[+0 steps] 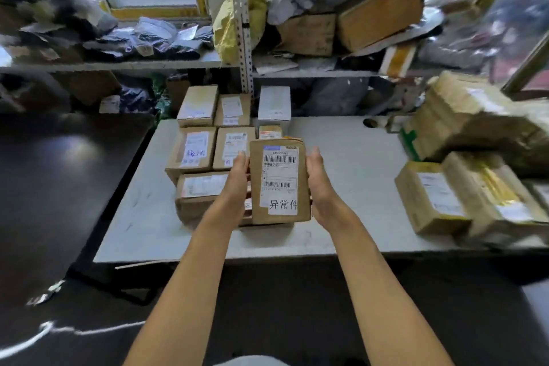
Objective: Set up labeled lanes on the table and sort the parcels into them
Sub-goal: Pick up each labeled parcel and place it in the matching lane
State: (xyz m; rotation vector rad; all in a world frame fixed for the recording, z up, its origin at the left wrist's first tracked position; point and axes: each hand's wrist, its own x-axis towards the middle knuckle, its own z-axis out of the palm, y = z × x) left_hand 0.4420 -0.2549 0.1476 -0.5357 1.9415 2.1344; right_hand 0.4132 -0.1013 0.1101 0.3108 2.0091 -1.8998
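I hold a brown cardboard parcel upright above the grey table, its white shipping label with barcodes facing me. My left hand grips its left side and my right hand grips its right side; the fingers behind the box are hidden. Just behind and left of it, several labeled brown parcels lie in rows on the table, with a white box at the back. More parcels are heaped on the table's right end.
Metal shelving behind the table carries bags, envelopes and cartons. A large wrapped bundle sits at the far right. A dark surface adjoins the table's left. A bare patch of tabletop lies right of my hands.
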